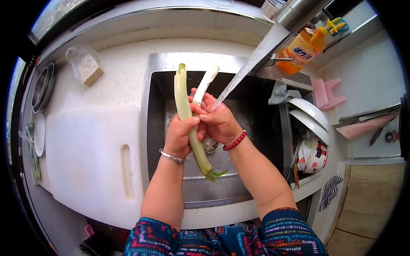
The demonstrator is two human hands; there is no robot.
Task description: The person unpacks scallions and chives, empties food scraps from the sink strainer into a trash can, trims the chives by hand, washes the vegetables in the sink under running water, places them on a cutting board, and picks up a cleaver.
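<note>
My left hand (180, 135) is closed around a long pale-green leek piece (182, 94), which slants across the sink with its torn green end pointing toward me. A shorter white leek stalk (206, 85) stands up beside it, its lower end among the fingers of both hands. My right hand (218, 121) has its palm turned up, fingers bent behind the white stalk and thumb meeting the left thumb. A stream of water (243, 72) from the faucet (299, 15) falls onto the right palm. Below both hands lies the wet steel sink (230, 183); its drain is partly hidden.
A white cutting board (89, 149) lies left of the sink. Behind it sits a block in a plastic bag (87, 70). To the right are a dish rack with white bowls (309, 113) and a patterned bowl (316, 155). An orange soap bottle (301, 49) stands by the faucet.
</note>
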